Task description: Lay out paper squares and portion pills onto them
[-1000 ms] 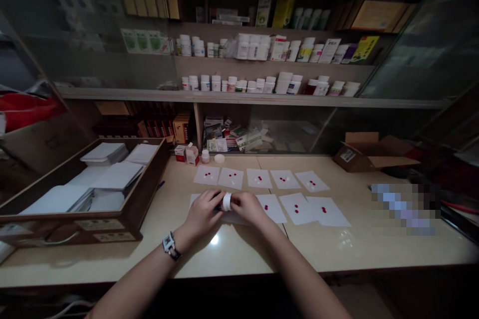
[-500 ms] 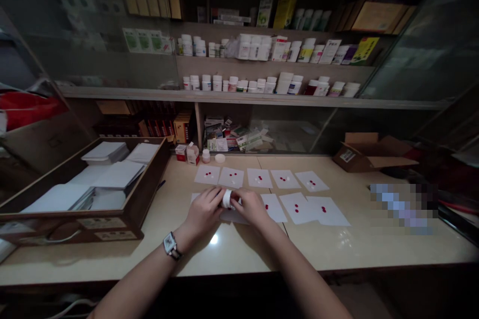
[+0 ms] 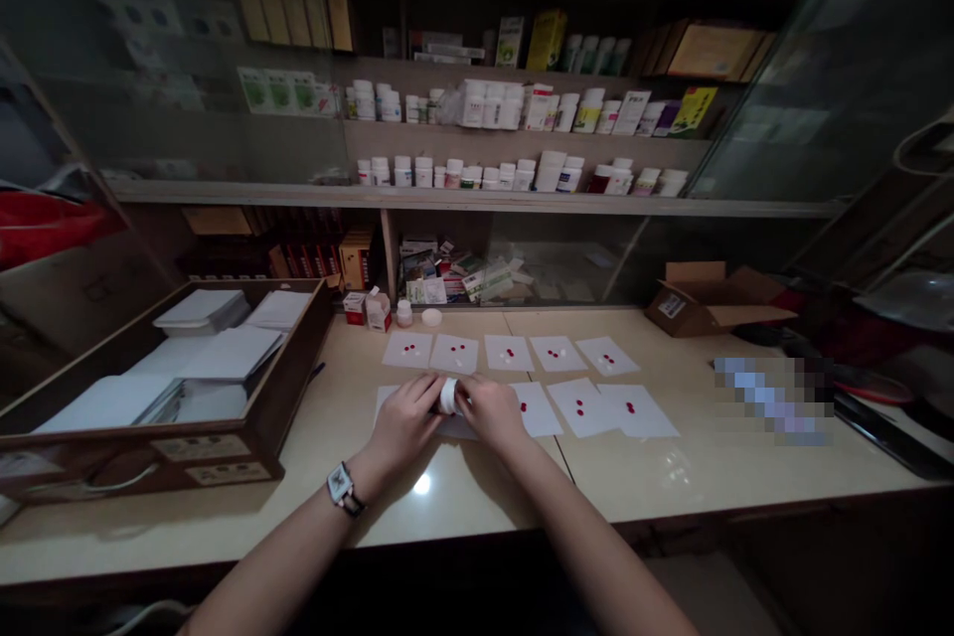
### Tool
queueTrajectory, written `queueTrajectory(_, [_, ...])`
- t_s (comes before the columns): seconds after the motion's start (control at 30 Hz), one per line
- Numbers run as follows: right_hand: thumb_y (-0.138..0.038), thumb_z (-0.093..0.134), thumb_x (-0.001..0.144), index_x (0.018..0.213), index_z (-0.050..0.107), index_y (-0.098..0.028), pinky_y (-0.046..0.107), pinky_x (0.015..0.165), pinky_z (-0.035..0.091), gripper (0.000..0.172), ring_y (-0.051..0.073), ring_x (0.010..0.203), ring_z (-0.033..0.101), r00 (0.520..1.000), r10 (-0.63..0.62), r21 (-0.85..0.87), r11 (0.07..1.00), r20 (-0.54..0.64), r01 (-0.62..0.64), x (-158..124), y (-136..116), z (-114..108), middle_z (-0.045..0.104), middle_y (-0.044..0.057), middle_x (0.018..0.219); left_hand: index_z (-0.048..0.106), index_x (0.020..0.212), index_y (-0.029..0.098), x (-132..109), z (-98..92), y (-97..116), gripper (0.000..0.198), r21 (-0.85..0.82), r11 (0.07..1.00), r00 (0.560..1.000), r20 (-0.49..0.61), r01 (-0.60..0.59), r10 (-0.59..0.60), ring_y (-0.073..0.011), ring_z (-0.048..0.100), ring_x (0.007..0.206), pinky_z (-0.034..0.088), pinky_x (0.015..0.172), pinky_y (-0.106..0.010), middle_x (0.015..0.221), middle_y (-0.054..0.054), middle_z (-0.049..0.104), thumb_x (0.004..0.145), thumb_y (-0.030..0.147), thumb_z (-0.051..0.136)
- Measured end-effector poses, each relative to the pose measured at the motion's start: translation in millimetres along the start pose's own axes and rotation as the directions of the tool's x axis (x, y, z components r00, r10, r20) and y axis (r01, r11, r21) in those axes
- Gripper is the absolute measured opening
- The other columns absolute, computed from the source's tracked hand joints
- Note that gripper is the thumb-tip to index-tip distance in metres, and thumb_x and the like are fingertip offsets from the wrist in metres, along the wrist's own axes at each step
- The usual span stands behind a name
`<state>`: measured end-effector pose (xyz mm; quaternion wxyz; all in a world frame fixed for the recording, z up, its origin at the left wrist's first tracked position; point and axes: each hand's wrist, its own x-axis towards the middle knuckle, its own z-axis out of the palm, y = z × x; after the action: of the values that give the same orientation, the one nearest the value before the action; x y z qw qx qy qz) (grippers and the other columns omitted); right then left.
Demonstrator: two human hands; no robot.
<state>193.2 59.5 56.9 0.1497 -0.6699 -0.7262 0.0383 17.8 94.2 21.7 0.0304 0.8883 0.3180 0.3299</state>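
My left hand (image 3: 406, 417) and my right hand (image 3: 488, 409) meet over the counter (image 3: 477, 497), both closed around a small white bottle (image 3: 448, 396) held between them. A watch (image 3: 341, 487) is on my left wrist. Under and beyond my hands lie two rows of white paper squares (image 3: 577, 407), each with small red or white pills on it. The square beneath my hands is mostly hidden.
A wooden tray (image 3: 245, 437) with stacks of white paper stands at the left. Small boxes, a little bottle (image 3: 403, 312) and a white cap (image 3: 431, 317) sit at the counter's back. An open cardboard box (image 3: 705, 298) is at the right. Shelves of medicine bottles (image 3: 522, 169) rise behind glass.
The view has shifted slightly to the right. My hands stay together on the white bottle, with only small finger movements.
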Motion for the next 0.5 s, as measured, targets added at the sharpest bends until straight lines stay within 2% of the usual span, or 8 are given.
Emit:
queueTrajectory(0.13, [-0.02, 0.055, 0.084, 0.088, 0.069, -0.019, 0.025, 0.066, 0.039, 0.015, 0.018, 0.079, 0.063, 0.999, -0.031, 0.128, 0.991, -0.035, 0.036, 1, 1, 5, 0.072, 0.007, 0.09, 0.05, 0.127, 0.021, 0, -1.0, 1, 0.046, -0.019, 1.0, 1.0, -0.004, 0.008, -0.009, -0.0252, 0.06, 0.104, 0.051, 0.088, -0.039, 0.118, -0.012, 0.062, 0.082, 0.016, 0.057])
queueTrajectory(0.27, [-0.022, 0.057, 0.083, 0.081, 0.069, -0.02, 0.025, 0.067, 0.04, 0.013, 0.017, 0.075, 0.062, 0.989, -0.04, 0.291, 0.953, -0.146, 0.082, -4, 14, 3, 0.071, 0.005, 0.082, 0.05, 0.126, 0.021, 1, -3.1, 4, 0.045, -0.041, 0.999, 0.999, 0.026, 0.029, -0.028, -0.0252, 0.06, 0.102, 0.052, 0.086, -0.039, 0.118, -0.011, 0.062, 0.081, 0.016, 0.06])
queueTrajectory(0.37, [-0.029, 0.059, 0.081, 0.076, 0.068, -0.019, 0.026, 0.065, 0.041, 0.015, 0.017, 0.069, 0.061, 0.973, 0.069, 0.412, 0.911, -0.218, 0.027, -11, 50, -3, 0.07, 0.006, 0.078, 0.053, 0.122, 0.021, 3, -4.9, 7, 0.042, -0.043, 0.997, 0.997, 0.056, 0.057, -0.055, -0.0252, 0.061, 0.1, 0.052, 0.084, -0.039, 0.116, -0.01, 0.064, 0.08, 0.015, 0.061])
queueTrajectory(0.5, [-0.032, 0.062, 0.073, 0.071, 0.068, -0.017, 0.028, 0.059, 0.041, 0.016, 0.019, 0.064, 0.06, 0.944, 0.3, 0.461, 0.862, -0.134, -0.209, -18, 113, 2, 0.068, 0.006, 0.069, 0.056, 0.121, 0.022, 4, -4.1, 9, 0.043, -0.024, 0.998, 0.997, 0.053, 0.053, -0.051, -0.0256, 0.06, 0.101, 0.051, 0.086, -0.04, 0.116, -0.01, 0.064, 0.079, 0.012, 0.06])
